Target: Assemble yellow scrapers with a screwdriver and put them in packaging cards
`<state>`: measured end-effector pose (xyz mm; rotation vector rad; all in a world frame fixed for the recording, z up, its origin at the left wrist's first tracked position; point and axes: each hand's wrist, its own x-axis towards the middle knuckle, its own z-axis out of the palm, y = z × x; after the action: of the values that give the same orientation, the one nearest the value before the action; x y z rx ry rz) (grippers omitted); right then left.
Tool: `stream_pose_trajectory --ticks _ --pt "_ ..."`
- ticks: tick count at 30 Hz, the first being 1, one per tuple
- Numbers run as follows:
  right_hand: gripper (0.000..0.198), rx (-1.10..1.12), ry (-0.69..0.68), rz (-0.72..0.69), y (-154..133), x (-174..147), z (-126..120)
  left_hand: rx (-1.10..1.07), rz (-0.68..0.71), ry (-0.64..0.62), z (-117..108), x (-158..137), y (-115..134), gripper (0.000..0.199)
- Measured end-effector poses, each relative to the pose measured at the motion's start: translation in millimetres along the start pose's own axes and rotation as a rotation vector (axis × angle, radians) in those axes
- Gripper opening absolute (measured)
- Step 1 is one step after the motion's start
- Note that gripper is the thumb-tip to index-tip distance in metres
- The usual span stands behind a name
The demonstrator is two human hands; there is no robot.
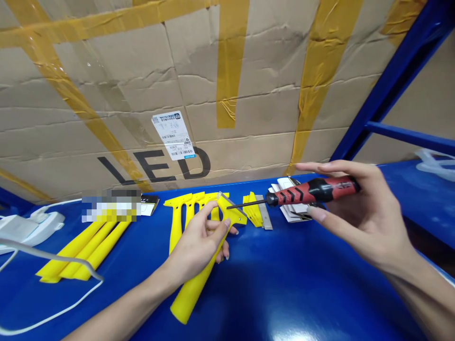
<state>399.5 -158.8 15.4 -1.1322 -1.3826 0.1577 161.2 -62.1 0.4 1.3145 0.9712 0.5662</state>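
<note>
My left hand (199,241) is closed around a yellow scraper (195,289), its wide head up and its handle slanting down to the left. A red and black screwdriver (313,191) lies level in my right hand (369,218), the butt of its handle against the palm and the index finger and thumb spread along it. The screwdriver's tip touches the scraper's head near a hole. Behind my left hand, several yellow scrapers (176,222) lie side by side. Right of them sit a stack of small yellow pieces (253,210) and metal blades (265,215).
Printed cards (293,213) are piled behind the screwdriver. At left lie more yellow handles (88,251), a white power strip (39,229) and a looping white cable (71,308). A big taped carton (263,94) stands along the back of the blue shelf (256,293); a blue post (384,90) rises at right.
</note>
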Motion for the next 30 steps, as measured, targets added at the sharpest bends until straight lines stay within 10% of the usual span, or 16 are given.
stream_pose_trajectory --ticks 30 --pt "0.031 -0.007 -0.022 0.103 8.8 2.0 -5.0 0.017 0.035 -0.046 -1.8 0.0 0.0 0.046"
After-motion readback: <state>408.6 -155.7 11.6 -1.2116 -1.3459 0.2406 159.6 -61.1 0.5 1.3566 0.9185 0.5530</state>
